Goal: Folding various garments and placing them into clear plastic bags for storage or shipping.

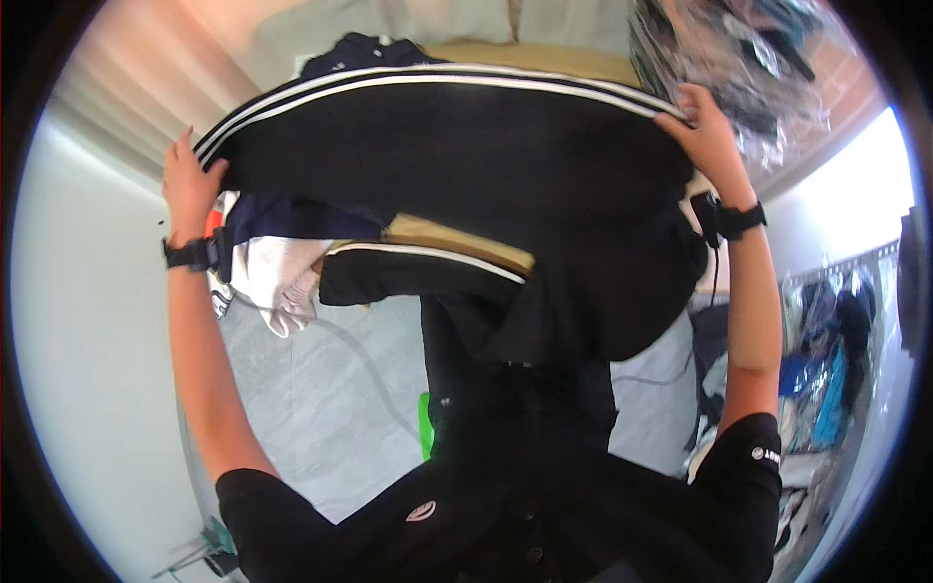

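Observation:
A pair of black track pants (pixel 447 146) with white side stripes is stretched out sideways in front of me. At the hem end on the left, my left hand (pixel 191 185) pinches the fabric between thumb and fingers. My right hand (pixel 708 136) grips the striped edge at the other end, near the waist part. The second leg (pixel 389 274) hangs folded below, its white stripe showing along the top. Each wrist wears a black strap with a small device.
Beneath the pants lie dark blue (pixel 301 219) and light grey clothes (pixel 282 277) on a tan surface (pixel 457 238). Plastic-wrapped garments (pixel 748 68) stand at the far right, with more bagged clothes (pixel 826 340) lower down. A beige curtain (pixel 126 87) hangs at left; a cable crosses the grey floor (pixel 311 408).

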